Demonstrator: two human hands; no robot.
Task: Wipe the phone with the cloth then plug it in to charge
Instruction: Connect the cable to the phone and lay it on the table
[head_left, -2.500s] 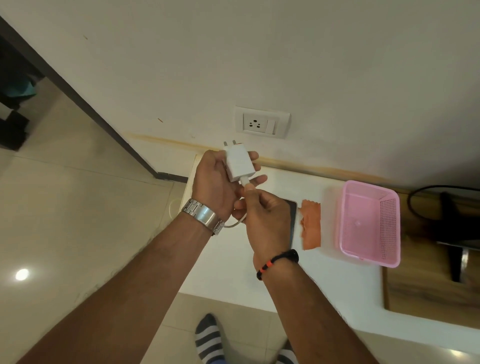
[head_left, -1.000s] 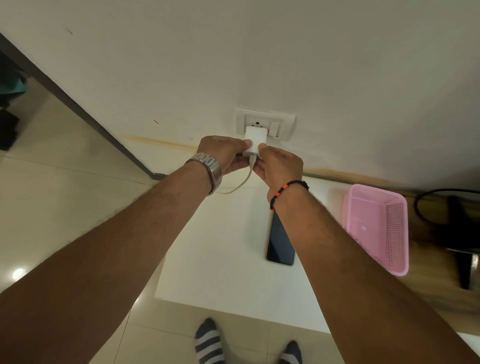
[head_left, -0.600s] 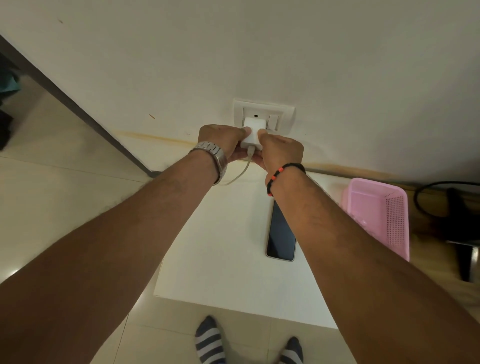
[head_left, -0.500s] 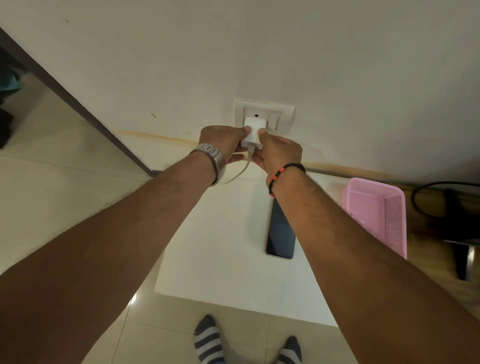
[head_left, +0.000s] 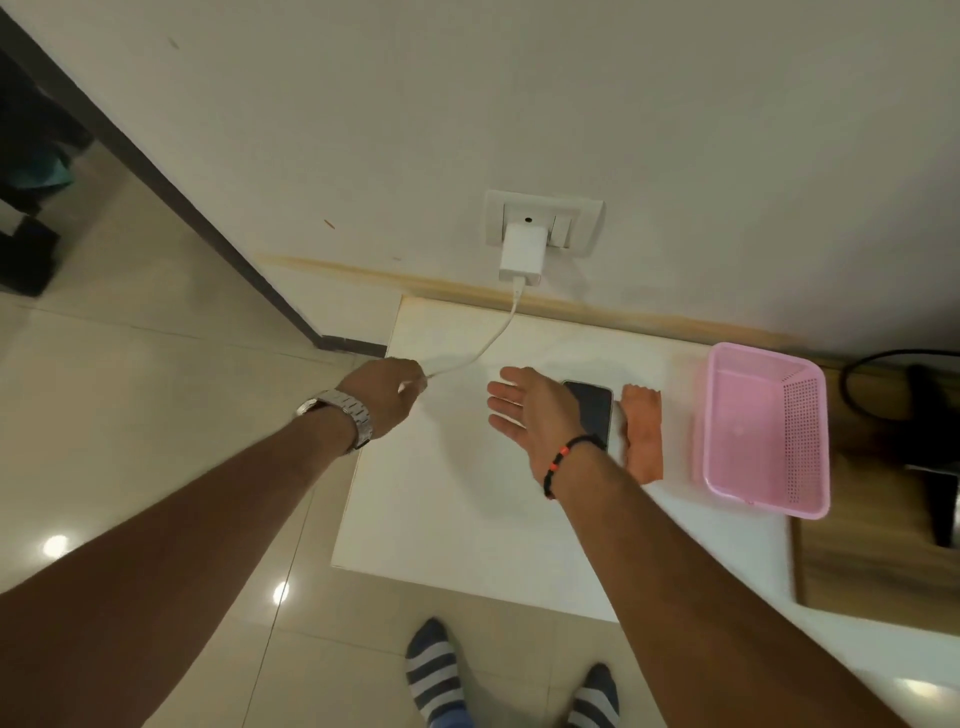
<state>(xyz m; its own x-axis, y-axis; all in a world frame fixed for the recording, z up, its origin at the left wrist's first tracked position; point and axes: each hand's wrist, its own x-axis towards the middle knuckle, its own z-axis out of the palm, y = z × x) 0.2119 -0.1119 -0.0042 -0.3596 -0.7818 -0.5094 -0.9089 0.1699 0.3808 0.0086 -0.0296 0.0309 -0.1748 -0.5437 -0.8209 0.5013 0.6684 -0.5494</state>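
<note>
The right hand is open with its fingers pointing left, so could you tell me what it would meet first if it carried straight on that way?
Probably the white cable held in the left hand. The table between looks bare, though heights are unclear.

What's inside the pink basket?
The pink basket looks empty: only its bare pink floor and mesh walls show. The strip of floor just inside its near wall is hidden by that wall, so something small there could go unseen.
</note>
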